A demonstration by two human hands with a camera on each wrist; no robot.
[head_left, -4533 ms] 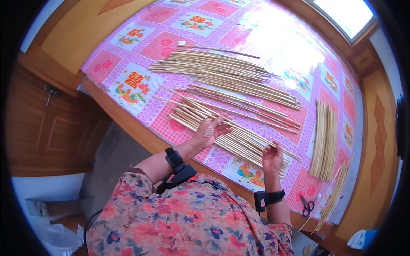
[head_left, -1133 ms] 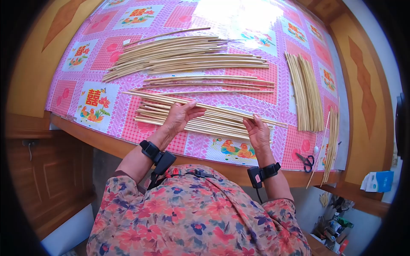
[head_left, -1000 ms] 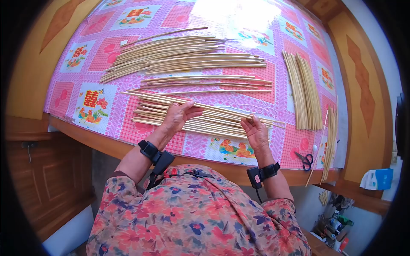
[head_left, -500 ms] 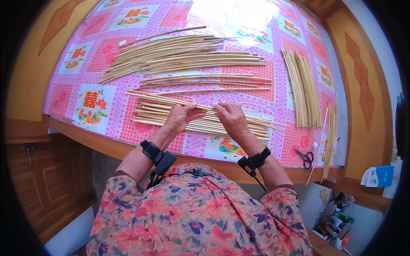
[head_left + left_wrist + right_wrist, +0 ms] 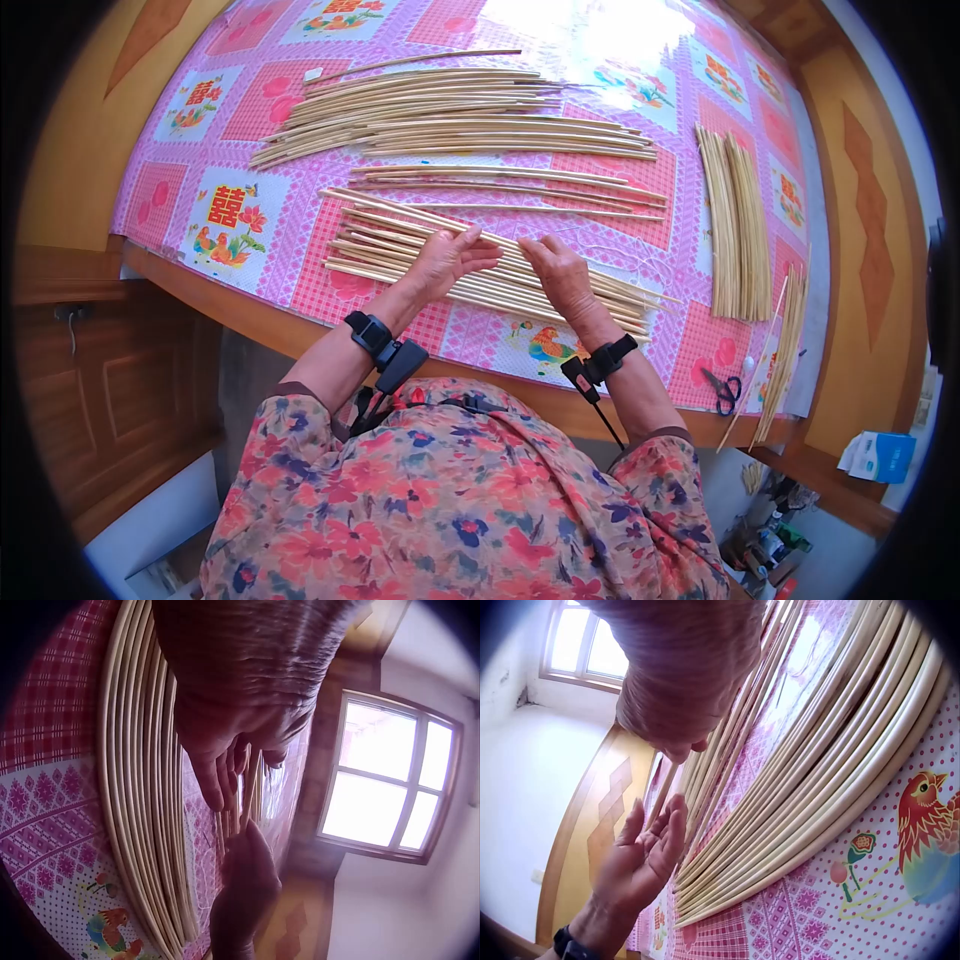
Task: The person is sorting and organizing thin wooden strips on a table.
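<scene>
My left hand (image 5: 445, 262) is palm up over the near row of pale, thin sticks (image 5: 480, 295), its thumb laid on a stick that crosses the hand. Close to its right, my right hand (image 5: 558, 275) has the back of the hand up and pinches with thumb and fingertips. In the left wrist view a slim stick (image 5: 251, 787) spans the short gap between the hands. The right wrist view shows the same stick (image 5: 662, 799) running from the left fingers to the right fingertips. The right palm hides part of it.
On the pink patterned tablecloth (image 5: 150, 200), a big spread of sticks (image 5: 450, 105) lies at the back, with several loose sticks (image 5: 520, 187) before it. A thick bundle (image 5: 735, 230) and a thinner one (image 5: 780, 370) are at the right. Scissors (image 5: 725, 388) lie near the table's front edge.
My right hand has come left along the sticks, from near their right end to beside the left hand, and turned its back up. The left hand keeps its hold.
</scene>
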